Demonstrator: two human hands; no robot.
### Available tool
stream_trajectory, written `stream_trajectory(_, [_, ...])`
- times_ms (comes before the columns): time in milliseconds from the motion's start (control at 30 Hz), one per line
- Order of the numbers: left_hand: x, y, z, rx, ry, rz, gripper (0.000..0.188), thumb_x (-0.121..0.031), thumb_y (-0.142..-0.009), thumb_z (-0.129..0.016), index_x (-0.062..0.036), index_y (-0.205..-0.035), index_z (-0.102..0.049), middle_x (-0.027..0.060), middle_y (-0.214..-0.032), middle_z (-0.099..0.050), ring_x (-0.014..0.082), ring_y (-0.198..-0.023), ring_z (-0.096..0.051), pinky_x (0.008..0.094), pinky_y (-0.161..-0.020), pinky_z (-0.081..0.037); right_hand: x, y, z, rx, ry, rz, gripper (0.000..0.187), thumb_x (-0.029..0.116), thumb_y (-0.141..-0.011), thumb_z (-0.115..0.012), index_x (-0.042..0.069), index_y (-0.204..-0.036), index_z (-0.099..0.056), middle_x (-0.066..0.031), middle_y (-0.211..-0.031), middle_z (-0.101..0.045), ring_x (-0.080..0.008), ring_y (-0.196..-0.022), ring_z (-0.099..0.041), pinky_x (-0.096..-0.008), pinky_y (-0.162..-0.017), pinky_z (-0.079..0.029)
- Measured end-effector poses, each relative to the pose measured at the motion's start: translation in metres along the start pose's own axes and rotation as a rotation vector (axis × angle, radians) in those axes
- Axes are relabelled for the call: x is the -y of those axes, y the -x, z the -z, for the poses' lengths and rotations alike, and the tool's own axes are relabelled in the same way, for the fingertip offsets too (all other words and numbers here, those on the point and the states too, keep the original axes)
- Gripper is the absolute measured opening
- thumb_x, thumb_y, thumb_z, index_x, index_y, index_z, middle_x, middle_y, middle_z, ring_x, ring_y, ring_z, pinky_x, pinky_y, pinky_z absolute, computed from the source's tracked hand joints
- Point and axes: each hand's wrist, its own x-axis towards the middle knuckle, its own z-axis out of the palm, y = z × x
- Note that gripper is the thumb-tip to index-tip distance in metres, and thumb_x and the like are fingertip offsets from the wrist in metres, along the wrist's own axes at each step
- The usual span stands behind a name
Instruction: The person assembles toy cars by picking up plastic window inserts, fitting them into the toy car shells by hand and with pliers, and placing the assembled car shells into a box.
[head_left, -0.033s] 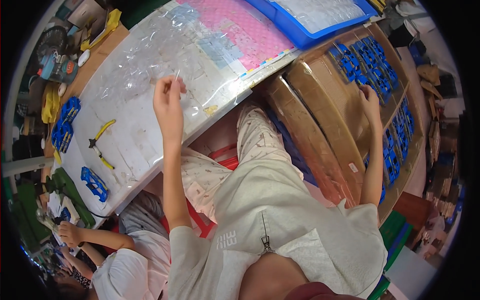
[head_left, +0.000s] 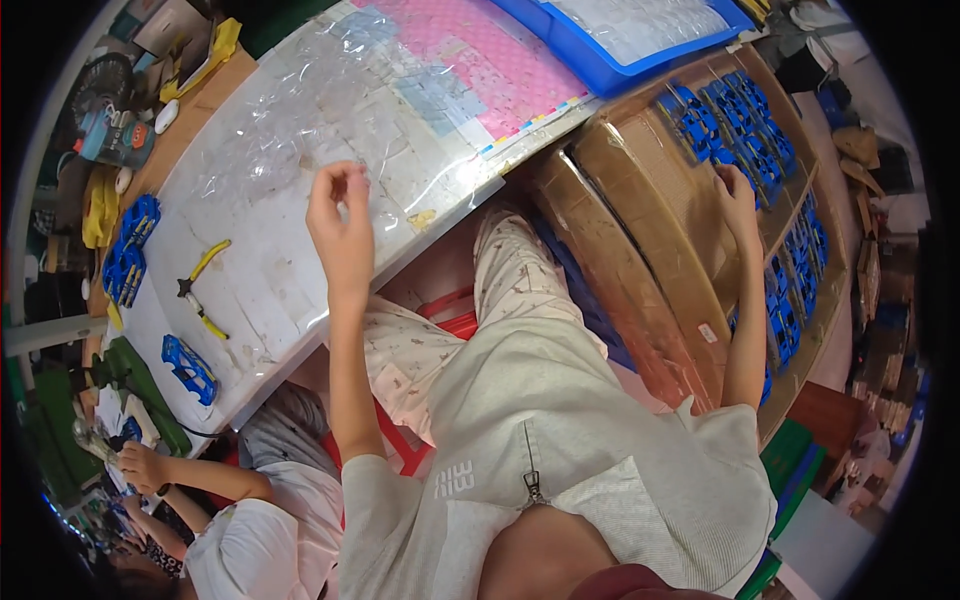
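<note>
My left hand [head_left: 341, 215] hovers over the white table [head_left: 265, 265], at the near side of a spread of crinkled clear plastic bags [head_left: 285, 105]. Its fingers curl in toward the thumb; anything see-through between them is too hard to tell from the bags. Out to the right, my right hand [head_left: 738, 203] is over an open cardboard box [head_left: 655, 165]. The fingertips are bent together beside rows of blue toy-car-shaped plastic parts [head_left: 700, 128], and what they pinch, if anything, is hidden.
Yellow-handled pliers [head_left: 203, 285], a blue plastic part [head_left: 190, 369] and stacked blue parts [head_left: 130, 250] lie on the table's left. A blue tray [head_left: 620, 75] stands at the back right. At lower left a person in white [head_left: 262, 545] works beside me.
My left hand has dropped slightly toward me and its fingers are more curled. My right hand has shifted a little to the left over the box.
</note>
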Motion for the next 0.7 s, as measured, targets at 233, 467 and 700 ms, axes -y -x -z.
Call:
stream_trajectory(233, [0.012,0.039,0.018,0.170,-0.735,-0.413,0.021,-0.008,-0.072,-0.064,0.0002,-0.090,-0.055,0.0132,-0.088,-0.052,0.0294,-0.079,-0.050,0.0369,-0.069,-0.042,-0.006,-0.041,-0.030,0.115,0.126,0.126,0.033,0.031,-0.085,-0.051,0.002,-0.098,-0.061,-0.0213,-0.088,-0.058,-0.0319,-0.088,-0.054,-0.0366,-0.079,-0.042])
stream_trajectory(467, [0.012,0.055,0.027,0.157,-0.740,-0.373,0.037,-0.020,-0.067,-0.070,-0.0001,-0.095,-0.056,0.0104,-0.094,-0.053,0.0275,-0.085,-0.048,0.0365,-0.074,-0.040,-0.060,-0.065,-0.052,0.094,0.098,0.069,0.034,0.033,-0.085,-0.051,0.002,-0.094,-0.062,-0.0202,-0.088,-0.059,-0.0339,-0.086,-0.051,-0.0382,-0.077,-0.040])
stream_trajectory(700, [0.024,0.066,0.016,0.194,-0.761,-0.412,0.046,-0.032,-0.069,-0.069,0.0002,-0.099,-0.056,0.0129,-0.113,-0.050,0.0327,-0.109,-0.042,0.0414,-0.091,-0.034,-0.032,-0.066,-0.045,-0.080,-0.084,0.082,0.038,0.033,-0.083,-0.058,-0.002,-0.072,-0.049,-0.0072,-0.061,-0.047,-0.0139,-0.058,-0.044,-0.0281,-0.056,-0.038])
